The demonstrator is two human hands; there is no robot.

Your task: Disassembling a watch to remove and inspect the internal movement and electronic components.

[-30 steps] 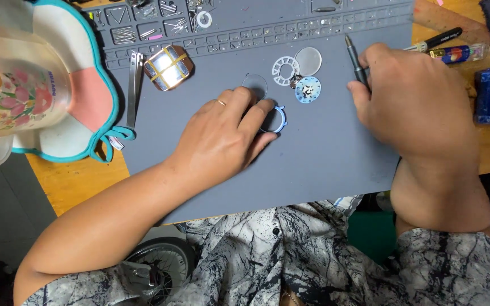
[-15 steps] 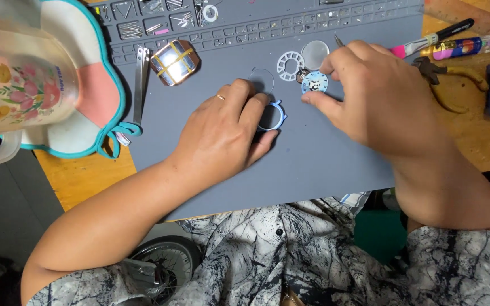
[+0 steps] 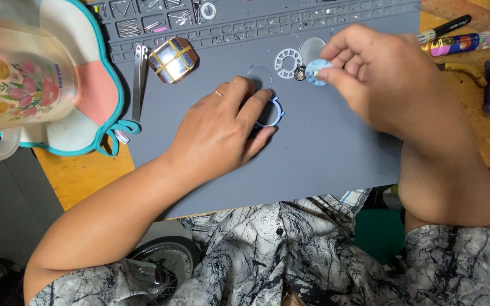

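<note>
On the grey work mat (image 3: 324,147) that covers the middle of the wooden surface (image 3: 80,175), the left hand (image 3: 222,133) lies palm down, fingers loosely together, pressing on a pale blue ring-shaped watch case (image 3: 271,111) just left of the mat's centre; only the case's right arc shows past the fingertips, so which way it points cannot be told. Up and to the right of the case, the right hand (image 3: 381,79) pinches a small round light-blue dial (image 3: 316,71) between thumb and forefinger, held roughly flat just above the mat, face towards the camera; being round, it shows no long axis. Just left of the dial lie a white toothed ring (image 3: 288,62) and a clear disc (image 3: 260,76). At the mat's upper left, a square gold-framed watch case (image 3: 172,59) sits beside metal tweezers (image 3: 139,85), whose long axis runs towards the mat's far edge.
</note>
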